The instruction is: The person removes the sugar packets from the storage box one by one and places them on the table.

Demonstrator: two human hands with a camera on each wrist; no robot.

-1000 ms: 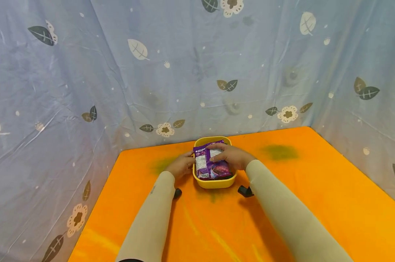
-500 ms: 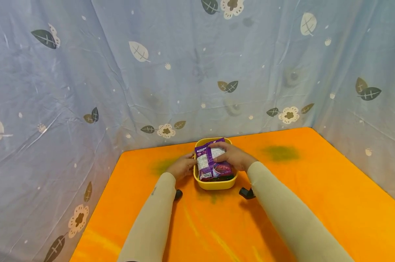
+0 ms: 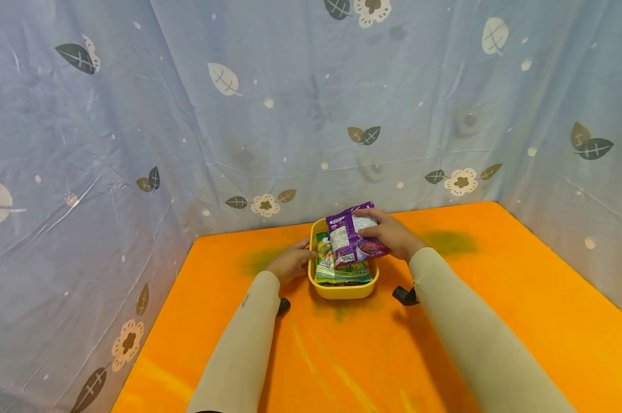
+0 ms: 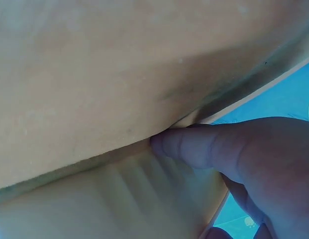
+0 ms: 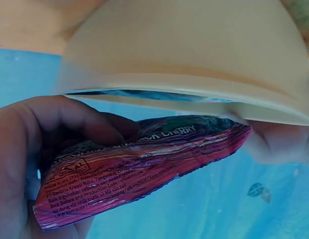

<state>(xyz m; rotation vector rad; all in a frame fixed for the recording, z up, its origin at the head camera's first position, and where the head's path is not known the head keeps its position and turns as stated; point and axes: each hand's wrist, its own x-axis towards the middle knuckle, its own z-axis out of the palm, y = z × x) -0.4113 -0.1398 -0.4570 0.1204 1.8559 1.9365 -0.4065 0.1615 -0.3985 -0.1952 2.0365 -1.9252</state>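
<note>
A yellow plastic tub (image 3: 344,293) stands on the orange tabletop. My right hand (image 3: 395,234) pinches a shiny purple packet (image 3: 344,244), thumb on its printed face, and holds it tilted over the tub's back right part. In the right wrist view the packet (image 5: 144,169) shows "cherry" lettering and small print, with the fingers on its edge. Below it in the tub lies a green and yellow packet (image 3: 325,265), partly covered. My left hand (image 3: 288,265) grips the tub's left side; in the left wrist view the thumb (image 4: 204,147) hooks at the rim.
The orange tabletop (image 3: 352,355) has greenish stains and ends just behind the tub. Blue-grey curtains (image 3: 290,132) with leaf and flower prints close off the back and both sides. Dark wrist-camera parts (image 3: 405,296) show under the forearms.
My right hand has lifted the purple packet up and to the right, partly out of the tub. This uncovers the green packet beneath. The left hand stays at the tub's left side.
</note>
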